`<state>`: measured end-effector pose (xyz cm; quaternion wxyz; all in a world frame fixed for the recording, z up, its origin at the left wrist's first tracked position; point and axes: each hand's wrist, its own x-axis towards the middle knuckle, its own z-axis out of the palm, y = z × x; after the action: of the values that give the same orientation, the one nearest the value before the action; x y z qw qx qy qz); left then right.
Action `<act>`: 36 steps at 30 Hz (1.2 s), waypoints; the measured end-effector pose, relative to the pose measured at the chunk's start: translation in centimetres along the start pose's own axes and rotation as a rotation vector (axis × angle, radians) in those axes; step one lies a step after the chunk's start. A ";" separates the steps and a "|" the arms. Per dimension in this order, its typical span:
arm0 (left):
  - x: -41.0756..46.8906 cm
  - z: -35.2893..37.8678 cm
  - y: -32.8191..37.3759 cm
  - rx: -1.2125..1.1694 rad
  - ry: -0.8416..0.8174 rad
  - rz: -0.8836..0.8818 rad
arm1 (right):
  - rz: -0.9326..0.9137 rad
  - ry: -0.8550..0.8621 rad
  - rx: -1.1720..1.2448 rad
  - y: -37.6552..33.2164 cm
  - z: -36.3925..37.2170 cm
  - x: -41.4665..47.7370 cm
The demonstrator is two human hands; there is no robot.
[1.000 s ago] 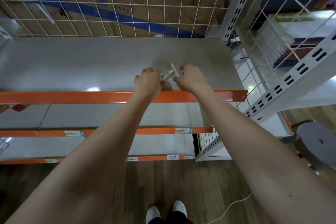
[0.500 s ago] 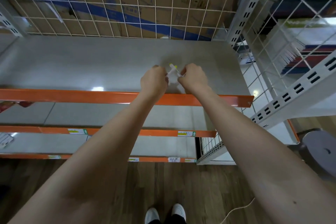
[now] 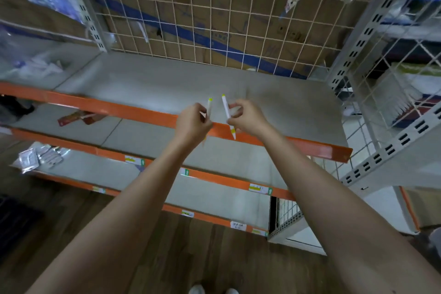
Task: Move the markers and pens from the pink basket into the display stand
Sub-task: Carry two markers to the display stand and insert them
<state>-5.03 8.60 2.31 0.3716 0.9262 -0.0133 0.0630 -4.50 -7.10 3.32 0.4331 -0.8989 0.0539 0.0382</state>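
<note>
Fingers of the left hand (image 3: 193, 124) curl round the left marker (image 3: 209, 108); the right hand (image 3: 249, 118) pinches the right marker (image 3: 225, 107); both stand tips up over the orange front edge of the shelf (image 3: 274, 98); no pink basket or display stand shows; I would hold tight and place 1 at a time.

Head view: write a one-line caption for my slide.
Left hand grips one yellow-tipped marker, right hand pinches a second marker, both above an orange-edged shelf.

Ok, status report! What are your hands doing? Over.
Left hand grips a white yellow-tipped marker. Right hand pinches a second white marker. Both above grey metal shelf. Nothing blocking.
</note>
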 end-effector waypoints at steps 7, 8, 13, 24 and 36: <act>-5.6 -4.6 -5.5 -0.140 0.065 -0.204 | -0.030 -0.216 0.177 -2.7 6.5 -2.8; -6.6 -5.1 -6.4 -0.122 0.078 -0.242 | -0.047 -0.255 0.163 -2.9 7.7 -3.2; -12.1 -7.4 -11.0 -0.107 0.183 -0.396 | -0.114 -0.424 0.100 -3.6 14.0 -6.3; -25.0 -13.1 -20.1 -0.190 0.369 -0.720 | -0.242 -0.745 -0.051 -6.6 26.7 -13.7; -43.1 -19.3 -27.2 -0.213 0.531 -0.987 | -0.368 -0.978 -0.204 -10.6 38.3 -28.6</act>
<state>-47.94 40.63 -7.95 0.4388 0.7326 0.5085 0.1107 -32.35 31.28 -8.97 0.3177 -0.8082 -0.3171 0.3812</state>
